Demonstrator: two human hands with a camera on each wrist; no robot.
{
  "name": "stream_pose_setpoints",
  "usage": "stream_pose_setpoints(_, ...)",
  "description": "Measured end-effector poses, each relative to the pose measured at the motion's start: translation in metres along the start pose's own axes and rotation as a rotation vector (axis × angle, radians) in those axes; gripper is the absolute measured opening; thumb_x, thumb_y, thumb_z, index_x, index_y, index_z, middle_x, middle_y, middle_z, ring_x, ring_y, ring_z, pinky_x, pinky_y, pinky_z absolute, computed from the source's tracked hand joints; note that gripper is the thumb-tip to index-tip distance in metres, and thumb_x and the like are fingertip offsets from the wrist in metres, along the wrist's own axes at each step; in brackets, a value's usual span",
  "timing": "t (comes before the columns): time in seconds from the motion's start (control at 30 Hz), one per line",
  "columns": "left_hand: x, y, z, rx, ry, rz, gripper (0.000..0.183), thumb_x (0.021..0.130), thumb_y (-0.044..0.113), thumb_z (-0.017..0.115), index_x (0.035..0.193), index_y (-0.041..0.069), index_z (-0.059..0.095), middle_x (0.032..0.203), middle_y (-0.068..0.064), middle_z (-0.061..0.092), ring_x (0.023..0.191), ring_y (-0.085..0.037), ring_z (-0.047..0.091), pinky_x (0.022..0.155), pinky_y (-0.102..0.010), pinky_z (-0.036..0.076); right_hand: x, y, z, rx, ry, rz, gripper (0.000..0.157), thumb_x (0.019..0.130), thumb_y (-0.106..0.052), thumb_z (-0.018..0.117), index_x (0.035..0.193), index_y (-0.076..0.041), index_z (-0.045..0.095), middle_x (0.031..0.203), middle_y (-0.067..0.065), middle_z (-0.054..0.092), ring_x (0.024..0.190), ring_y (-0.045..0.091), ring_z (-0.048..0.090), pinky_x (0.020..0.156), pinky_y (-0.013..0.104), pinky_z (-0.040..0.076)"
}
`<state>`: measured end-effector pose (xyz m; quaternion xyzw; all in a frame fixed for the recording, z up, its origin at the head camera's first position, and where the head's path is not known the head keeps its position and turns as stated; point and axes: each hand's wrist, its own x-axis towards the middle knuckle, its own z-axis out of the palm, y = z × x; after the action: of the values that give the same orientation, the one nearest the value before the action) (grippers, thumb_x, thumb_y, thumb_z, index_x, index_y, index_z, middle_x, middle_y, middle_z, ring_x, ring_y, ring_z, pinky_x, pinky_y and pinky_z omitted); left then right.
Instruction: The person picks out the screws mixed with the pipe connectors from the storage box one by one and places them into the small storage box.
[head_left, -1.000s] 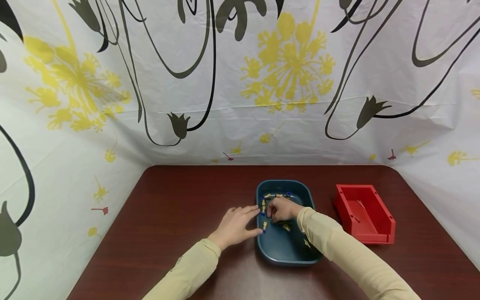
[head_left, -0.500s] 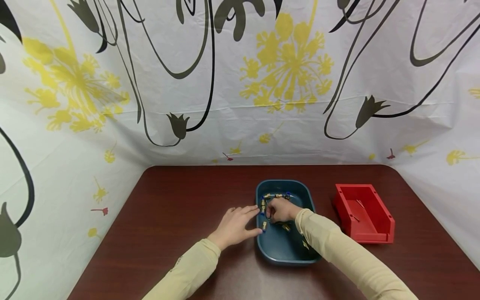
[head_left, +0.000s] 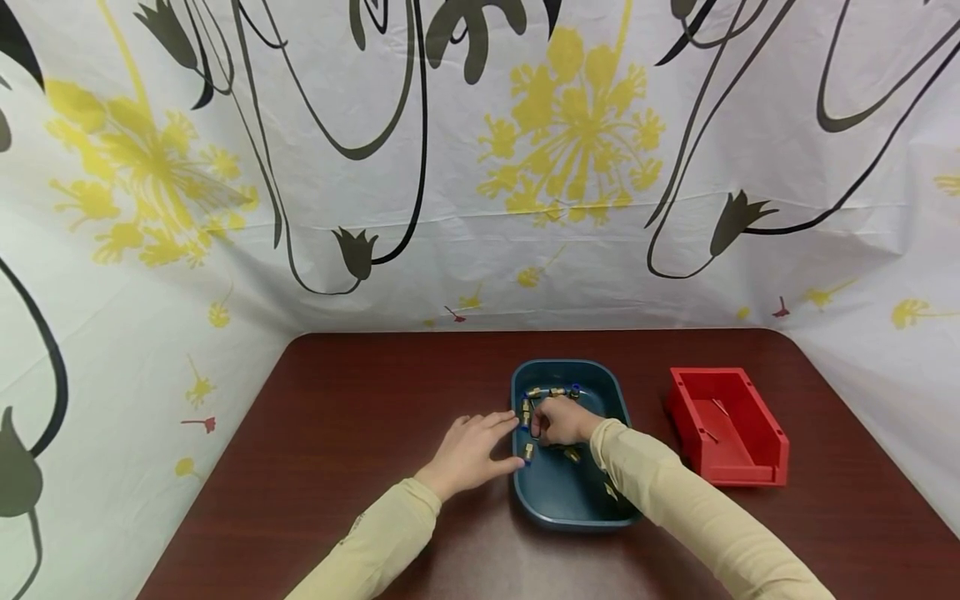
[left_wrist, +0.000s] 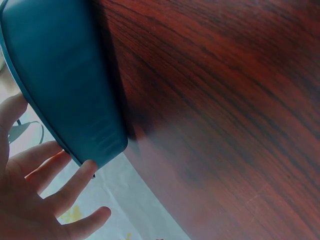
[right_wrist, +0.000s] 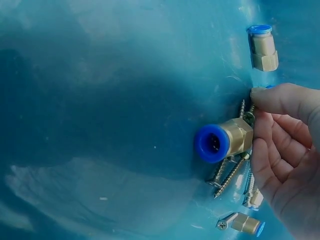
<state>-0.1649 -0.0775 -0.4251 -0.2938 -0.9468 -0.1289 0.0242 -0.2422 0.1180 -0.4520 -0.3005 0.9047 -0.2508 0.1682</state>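
My left hand (head_left: pixel 468 454) rests its spread, fairly straight fingers against the left rim of the blue tray (head_left: pixel 577 517); in the left wrist view fingertips (left_wrist: pixel 89 167) touch the outer wall. Inside the tray, my right hand (head_left: pixel 564 419) is curled over a small pile. In the right wrist view its thumb and fingers pinch at a thin metal screw (right_wrist: pixel 251 107), partly hidden by the thumb. Beside the fingers lies a brass push-in fitting (right_wrist: pixel 240 136) with a blue collar. Several screws (right_wrist: pixel 231 177) lie under it. Another fitting (right_wrist: pixel 263 47) lies apart from the pile.
A red bin (head_left: pixel 750 477) stands right of the tray, holding two thin screws (head_left: pixel 711 436). More fittings (head_left: pixel 527 408) lie along the tray's left and far sides. Brown table (head_left: pixel 390 375) surrounds both containers, and a patterned cloth (head_left: pixel 465 192) hangs behind.
Both hands stay in nearly the same place, the left at the rim and the right in the pile. The head view has shifted only slightly.
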Motion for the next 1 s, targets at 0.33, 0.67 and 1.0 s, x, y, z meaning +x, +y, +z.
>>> stream_pose_setpoints(0.33,0.000,-0.001,0.000,-0.004,-0.005,-0.006,0.060,0.081,0.050,0.055,0.128,0.015,0.048,0.130,0.002,0.044,0.109,-0.019,0.047,0.088,-0.045,0.034,0.002,0.003,0.001,-0.003,0.000,-0.021,0.013,0.069,0.002,0.064,0.073,-0.010,0.061,0.063,-0.006,0.053,0.056,0.008,0.049,0.052,0.026,0.042)
stream_pose_setpoints(0.67,0.000,0.000,0.002,-0.002,-0.007,-0.008,0.060,0.080,0.051,0.056,0.128,0.015,0.049,0.129,0.002,0.045,0.109,-0.019,0.047,0.088,-0.046,0.034,0.000,0.007,-0.002,0.039,0.012,-0.033,0.014,0.070,0.003,0.062,0.077,-0.009,0.062,0.066,-0.005,0.054,0.057,0.010,0.050,0.053,0.026,0.043)
stream_pose_setpoints(1.0,0.001,-0.001,0.002,-0.018,-0.004,-0.011,0.060,0.080,0.050,0.057,0.128,0.015,0.049,0.129,0.002,0.045,0.110,-0.019,0.047,0.088,-0.046,0.034,-0.003,0.008,-0.020,0.056,0.033,-0.068,0.013,0.073,0.001,0.060,0.082,-0.006,0.065,0.069,-0.006,0.057,0.061,0.008,0.053,0.058,0.025,0.045)
